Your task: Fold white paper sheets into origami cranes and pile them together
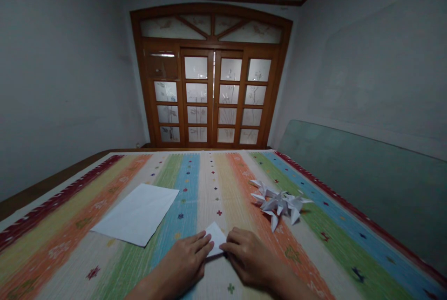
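Grip: left hand [188, 257] laid flat on, right hand [247, 254] pinching, part-folded paper [215, 235], lower centre; paper shapes [280, 204] apparently finished, sheet [139, 214] unfolded.

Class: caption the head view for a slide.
Left hand and right hand at a small white paper on striped cloth.

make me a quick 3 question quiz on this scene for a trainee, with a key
1. What lies between the left hand and the right hand?
a) scissors
b) a small piece of folded white paper
c) a pen

2. True or false: the flat white sheet lies to the left of the cluster of pointed paper shapes.

3. Fill in the missing word: the tablecloth is patterned with coloured ____, dotted with small motifs.

Key: 1. b; 2. true; 3. stripes
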